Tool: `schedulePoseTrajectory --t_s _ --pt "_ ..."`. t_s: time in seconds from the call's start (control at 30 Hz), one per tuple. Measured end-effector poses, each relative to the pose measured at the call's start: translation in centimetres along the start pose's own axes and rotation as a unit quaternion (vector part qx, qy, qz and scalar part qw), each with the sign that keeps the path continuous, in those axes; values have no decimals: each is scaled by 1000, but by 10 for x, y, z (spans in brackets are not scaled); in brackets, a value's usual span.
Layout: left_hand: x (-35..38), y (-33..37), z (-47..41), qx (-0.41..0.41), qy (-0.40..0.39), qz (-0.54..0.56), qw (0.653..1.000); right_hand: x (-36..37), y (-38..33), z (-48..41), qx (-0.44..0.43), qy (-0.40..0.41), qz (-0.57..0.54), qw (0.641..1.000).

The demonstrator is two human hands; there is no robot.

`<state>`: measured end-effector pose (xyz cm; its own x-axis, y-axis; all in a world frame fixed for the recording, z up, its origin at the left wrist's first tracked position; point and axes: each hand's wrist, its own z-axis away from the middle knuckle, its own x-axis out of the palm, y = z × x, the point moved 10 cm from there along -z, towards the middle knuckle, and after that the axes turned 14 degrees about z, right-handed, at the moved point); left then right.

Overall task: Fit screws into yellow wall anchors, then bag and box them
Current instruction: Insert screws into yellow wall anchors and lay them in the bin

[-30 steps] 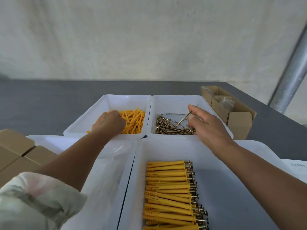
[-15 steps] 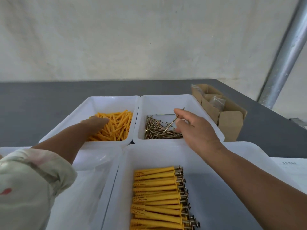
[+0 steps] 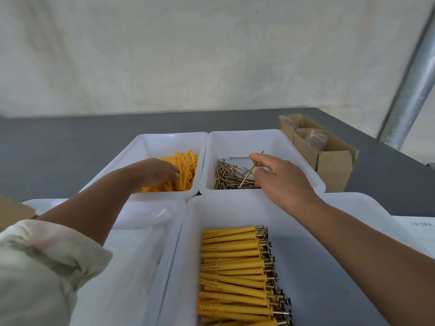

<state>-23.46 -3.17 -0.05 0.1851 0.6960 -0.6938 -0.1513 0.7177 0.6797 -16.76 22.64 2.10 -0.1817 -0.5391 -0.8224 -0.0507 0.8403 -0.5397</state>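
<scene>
Loose yellow anchors (image 3: 186, 169) lie in the far left white bin (image 3: 150, 142). My left hand (image 3: 154, 171) reaches into that pile, fingers among the anchors; whether it grips one is hidden. A heap of brass screws (image 3: 227, 177) fills the far right white bin (image 3: 282, 142). My right hand (image 3: 281, 178) hovers over it and pinches one screw (image 3: 250, 170) that sticks up at a slant. In the near right bin (image 3: 329, 278) a neat row of anchors with screws fitted (image 3: 235, 271) lies side by side.
A near left white bin (image 3: 131, 267) holds clear plastic bags (image 3: 162, 214). An open cardboard box (image 3: 329, 158) with bagged items stands at the right of the grey table (image 3: 58, 149). A metal pole (image 3: 412, 90) rises at far right. Printed paper (image 3: 419, 229) lies at the right edge.
My left hand has pushed further right into the yellow anchors with its fingers more spread. My right hand keeps the same screw pinched over the screw bin. The view has shifted slightly.
</scene>
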Motion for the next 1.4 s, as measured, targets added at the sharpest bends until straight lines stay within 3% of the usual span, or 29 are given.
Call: schedulePoseTrajectory --t_s 0.5,0.73,0.87,1.1,1.4 --pt "-2 10 46 93 127 -56 986 -1 -3 7 -3 -20 -4 1000" --pt "-24 22 71 167 257 43 951 -4 -2 7 -10 -12 -22 1000" --pt "-33 21 83 194 291 129 928 -4 -3 7 -16 -8 -11 1000" --pt "-32 7 76 170 265 296 902 -4 -2 6 -18 -6 -18 1000" --pt "-8 23 69 158 120 470 860 -17 -2 4 -8 52 -122 991"
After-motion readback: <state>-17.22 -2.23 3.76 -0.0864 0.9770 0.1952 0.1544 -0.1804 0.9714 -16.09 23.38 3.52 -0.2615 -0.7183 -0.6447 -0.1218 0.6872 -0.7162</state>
